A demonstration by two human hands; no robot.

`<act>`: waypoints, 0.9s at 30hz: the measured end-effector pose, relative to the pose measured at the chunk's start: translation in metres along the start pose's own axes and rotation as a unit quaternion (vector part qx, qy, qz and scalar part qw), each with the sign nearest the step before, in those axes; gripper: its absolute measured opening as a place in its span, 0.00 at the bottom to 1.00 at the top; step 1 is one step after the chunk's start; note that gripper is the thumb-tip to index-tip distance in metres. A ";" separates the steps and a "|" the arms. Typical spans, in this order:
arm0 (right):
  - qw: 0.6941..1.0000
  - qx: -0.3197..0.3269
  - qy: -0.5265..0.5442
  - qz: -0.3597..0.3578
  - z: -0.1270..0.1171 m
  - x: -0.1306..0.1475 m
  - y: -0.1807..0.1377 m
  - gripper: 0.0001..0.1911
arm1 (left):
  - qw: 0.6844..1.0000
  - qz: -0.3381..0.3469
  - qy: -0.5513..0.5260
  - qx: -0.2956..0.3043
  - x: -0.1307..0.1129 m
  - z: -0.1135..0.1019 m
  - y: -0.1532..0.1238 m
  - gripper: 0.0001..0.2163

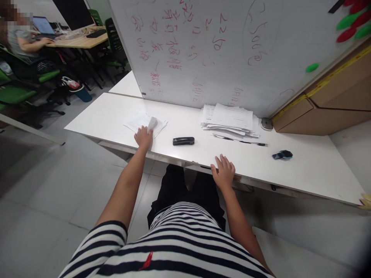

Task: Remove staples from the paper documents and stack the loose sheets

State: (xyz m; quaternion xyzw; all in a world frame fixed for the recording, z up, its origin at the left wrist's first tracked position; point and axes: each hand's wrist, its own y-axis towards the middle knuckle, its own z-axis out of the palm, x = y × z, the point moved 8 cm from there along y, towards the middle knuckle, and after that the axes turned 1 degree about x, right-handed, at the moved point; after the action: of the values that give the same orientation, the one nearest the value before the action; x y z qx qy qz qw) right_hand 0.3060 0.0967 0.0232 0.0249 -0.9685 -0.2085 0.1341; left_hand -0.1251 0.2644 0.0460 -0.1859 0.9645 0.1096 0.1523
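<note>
My left hand is at the left part of the white desk, closed on the near end of a small pale grey box between thumb and forefinger. Under the box and the fingertips lie several loose printed sheets, spread unevenly. To the right of that hand, a black stapler lies on the desk, touched by neither hand. My right hand rests at the desk's front edge with its fingers apart and nothing in it.
A thick paper stack sits against the whiteboard. Before it lies a thin black-and-white strip. Farther right are a dark wristwatch, a grey round-cornered device and cardboard boxes. A seated person works at another desk.
</note>
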 end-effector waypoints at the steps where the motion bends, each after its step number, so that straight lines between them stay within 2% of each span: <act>1: 1.000 -0.001 -0.001 0.000 0.000 0.000 0.000 0.23 | 1.000 -0.002 0.000 -0.002 0.000 -0.001 0.000 0.24; 8: 1.000 -0.006 0.000 0.006 0.002 -0.001 -0.001 0.23 | 0.999 -0.011 0.016 -0.025 0.001 -0.005 -0.002 0.25; 13: 1.000 -0.005 0.003 0.006 0.004 -0.001 -0.002 0.23 | 0.999 -0.010 0.045 -0.021 -0.004 -0.007 -0.007 0.19; 20: 1.000 0.005 0.017 0.008 0.004 -0.001 -0.002 0.23 | 0.998 0.008 0.063 -0.025 -0.017 -0.014 -0.014 0.19; 24: 1.000 0.005 0.012 0.006 0.003 0.001 -0.002 0.23 | 0.997 0.043 0.049 -0.031 -0.024 -0.021 -0.017 0.20; 27: 1.000 0.006 0.019 0.013 0.003 0.000 -0.001 0.23 | 0.996 0.089 0.013 -0.021 -0.037 -0.028 -0.030 0.20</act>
State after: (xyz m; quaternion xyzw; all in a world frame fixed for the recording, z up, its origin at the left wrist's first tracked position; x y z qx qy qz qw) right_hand 0.3046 0.0968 0.0200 0.0171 -0.9671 -0.2007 0.1553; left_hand -0.0882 0.2416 0.0800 -0.1036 0.9766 0.1408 0.1248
